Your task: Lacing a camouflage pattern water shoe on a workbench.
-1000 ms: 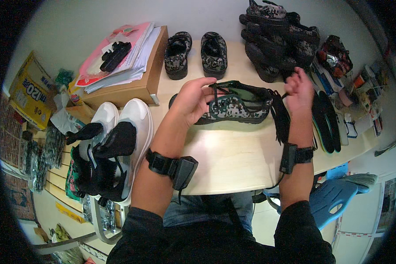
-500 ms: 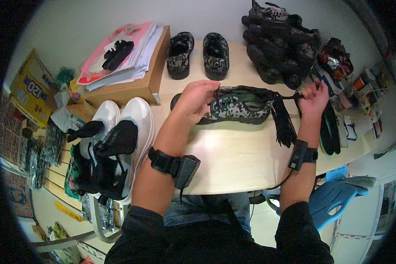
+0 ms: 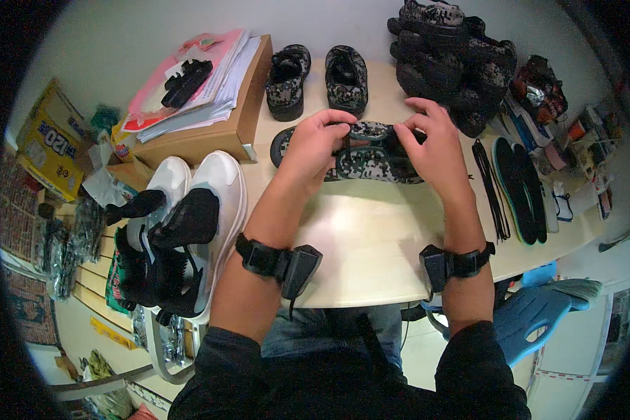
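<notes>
A green-grey camouflage shoe lies crosswise on the table in front of me. My left hand is closed at its upper edge, thumb and forefinger pinched on the shoe; whether a lace is also between them I cannot make out. Over the shoe's right end is my right hand, thumb and fingers apart, the thumb close to the shoe's opening. That hand hides part of the shoe. To its right, a bundle of black shoelaces lies on the table beside a pair of dark insoles.
Two camouflage shoes stand at the back, left of a pile of similar shoes. A cardboard box bearing papers is at the back left. White-and-black sneakers occupy the left edge. A blue stool is below right.
My right hand has let go of the black shoelaces, which now lie on the table, and has moved left to the shoe. My left hand stays at the shoe.
</notes>
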